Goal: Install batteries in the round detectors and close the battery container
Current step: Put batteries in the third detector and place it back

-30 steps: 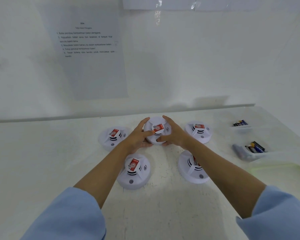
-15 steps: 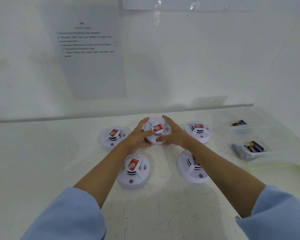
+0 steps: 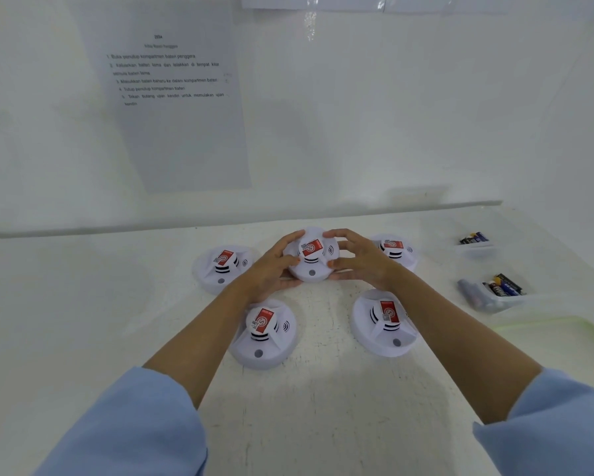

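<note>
Nearest: two light-blue fabric sleeves (image 3: 127,427), w/ bare forearms stretched fwd over a white, scuffed counter (image 3: 323,407).

Next out, two round white plastic detectors w/ red labels are laid dome-up on the counter. The near-left detector (image 3: 263,334) is partly overlapped by the L forearm. The near-right detector (image 3: 384,322) is overlapped at its R edge by the R forearm. A small grey button is seen near the front rim of each.

R edge: a pale-green translucent tray (image 3: 563,333) is noted, only partly in view. Just beyond it a clear plastic battery container (image 3: 477,300) is seen, w/ cylindrical batteries (image 3: 506,286) lying in it (dark blue/black, yellow and white marks; count not readable).

Mid-counter: a third round white detector, the centre detector (image 3: 311,257), is gripped from both sides.
- L hand (image 3: 271,269): curled round the left rim, thumb on top beside the label, fingers at the near-left edge.
- R hand (image 3: 359,261): curled round the right rim, fingers arched over the top, thumb low at the near-right edge.
- Label is turned up, grey button toward the camera. Lifted or resting on the counter: can't be told.

Flanking, slightly farther: the far-left detector (image 3: 223,267), apart from the L hand, and the far-right detector (image 3: 396,250), partly hidden behind the R hand.

Farther R: a second small clear container (image 3: 475,250) holding a few batteries is noted, blurred.

Back: a white wall (image 3: 391,115), w/ a printed paper sheet (image 3: 171,97) of numbered lines fixed to it. The text is too soft to be read.
</note>
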Demonstrator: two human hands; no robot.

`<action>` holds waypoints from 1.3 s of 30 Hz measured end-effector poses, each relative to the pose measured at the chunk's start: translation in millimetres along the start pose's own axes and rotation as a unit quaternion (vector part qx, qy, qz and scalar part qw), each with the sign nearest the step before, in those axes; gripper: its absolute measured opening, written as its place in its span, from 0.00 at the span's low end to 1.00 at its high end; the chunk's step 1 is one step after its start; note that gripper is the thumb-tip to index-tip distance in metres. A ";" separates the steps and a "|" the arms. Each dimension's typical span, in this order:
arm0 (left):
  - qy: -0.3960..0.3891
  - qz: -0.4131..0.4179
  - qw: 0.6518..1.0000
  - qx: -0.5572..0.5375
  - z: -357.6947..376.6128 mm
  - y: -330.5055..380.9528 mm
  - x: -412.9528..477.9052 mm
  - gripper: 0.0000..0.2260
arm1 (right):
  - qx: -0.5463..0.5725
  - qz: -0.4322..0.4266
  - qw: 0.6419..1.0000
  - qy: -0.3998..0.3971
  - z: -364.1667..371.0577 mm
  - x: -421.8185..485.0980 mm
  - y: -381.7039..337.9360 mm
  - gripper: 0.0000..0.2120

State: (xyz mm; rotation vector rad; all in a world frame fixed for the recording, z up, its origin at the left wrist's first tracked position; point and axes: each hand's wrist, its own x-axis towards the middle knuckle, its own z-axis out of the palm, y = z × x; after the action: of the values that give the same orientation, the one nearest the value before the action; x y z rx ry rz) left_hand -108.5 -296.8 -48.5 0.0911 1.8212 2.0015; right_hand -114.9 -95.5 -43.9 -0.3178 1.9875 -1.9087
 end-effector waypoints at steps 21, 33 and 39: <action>-0.002 0.004 1.000 0.014 1.7 -0.4 -3.3 0.19 | -0.009 -0.003 1.000 0.005 -1.0 -1.6 2.8 0.22; 0.001 0.001 1.000 0.020 1.3 -0.9 -2.5 0.19 | 0.002 0.009 1.000 0.007 -2.3 -0.1 3.7 0.22; 0.003 -0.001 1.000 0.020 1.2 -1.1 -1.5 0.19 | 0.001 0.010 1.000 0.008 -2.7 0.0 3.8 0.22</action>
State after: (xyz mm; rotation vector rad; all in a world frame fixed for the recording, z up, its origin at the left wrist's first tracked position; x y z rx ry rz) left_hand -106.4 -296.2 -49.0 0.0955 1.8649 1.9668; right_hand -115.7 -92.8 -47.6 -0.2811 1.9916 -1.9071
